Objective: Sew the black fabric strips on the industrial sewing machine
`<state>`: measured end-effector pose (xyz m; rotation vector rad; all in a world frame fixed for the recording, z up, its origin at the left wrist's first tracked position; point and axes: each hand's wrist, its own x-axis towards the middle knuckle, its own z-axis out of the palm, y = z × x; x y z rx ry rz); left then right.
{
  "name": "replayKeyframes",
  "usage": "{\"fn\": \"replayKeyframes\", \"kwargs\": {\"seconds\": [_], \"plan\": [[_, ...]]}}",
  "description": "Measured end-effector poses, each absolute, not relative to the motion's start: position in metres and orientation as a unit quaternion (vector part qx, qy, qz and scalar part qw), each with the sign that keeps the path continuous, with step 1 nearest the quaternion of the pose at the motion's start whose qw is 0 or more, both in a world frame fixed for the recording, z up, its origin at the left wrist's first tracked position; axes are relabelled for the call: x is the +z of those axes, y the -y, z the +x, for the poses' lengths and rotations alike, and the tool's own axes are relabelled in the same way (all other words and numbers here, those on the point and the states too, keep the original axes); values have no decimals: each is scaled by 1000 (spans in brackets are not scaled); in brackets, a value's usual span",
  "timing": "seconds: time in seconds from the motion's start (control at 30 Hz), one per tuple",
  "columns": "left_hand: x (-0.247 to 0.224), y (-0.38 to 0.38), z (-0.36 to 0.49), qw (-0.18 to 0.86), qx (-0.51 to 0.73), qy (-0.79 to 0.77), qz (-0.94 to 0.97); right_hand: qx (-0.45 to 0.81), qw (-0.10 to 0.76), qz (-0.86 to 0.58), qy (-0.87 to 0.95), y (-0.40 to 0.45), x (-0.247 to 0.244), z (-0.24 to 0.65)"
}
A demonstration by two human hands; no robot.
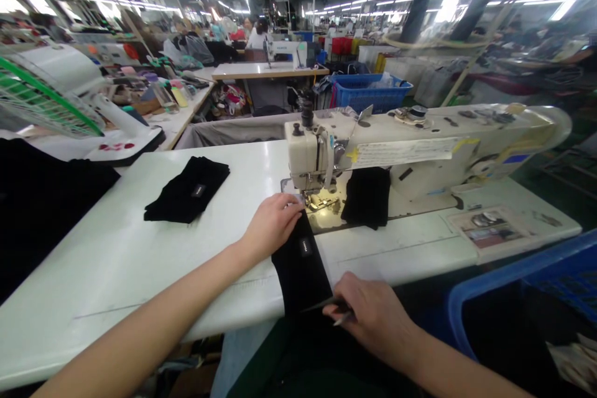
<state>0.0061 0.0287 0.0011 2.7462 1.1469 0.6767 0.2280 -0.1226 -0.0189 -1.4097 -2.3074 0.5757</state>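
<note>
The left hand [276, 224] touches black cloth [303, 273] beside the sewing machine [429, 125]; the right hand [375, 317] holds snips [344, 318].

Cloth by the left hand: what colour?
The cloth is black; head view shows it best.

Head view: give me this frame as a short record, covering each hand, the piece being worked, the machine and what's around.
Left hand: at the black strip's upper end, near the needle area
Right hand: holding scissors, blades apart, by the strip's lower end
Black strip: small label facing up
Sewing machine: paper strip along its arm
Left on table: labelled black pieces
Under machine arm: black fabric
</note>
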Motion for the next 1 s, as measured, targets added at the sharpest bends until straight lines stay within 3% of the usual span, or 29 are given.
{"fn": "replayKeyframes", "kwargs": {"seconds": [0.1,0.23,1.0], "plan": [[-2,-14,-1,25,199,-329,923,90,208,-390,893,116,-19,237],[-9,-19,-4,35,204,-303,930,34,237,-336,911,106,-20,241],[-8,-51,-2,86,234,-258,933,-8,262,-346,901,98,-30,235]]}}
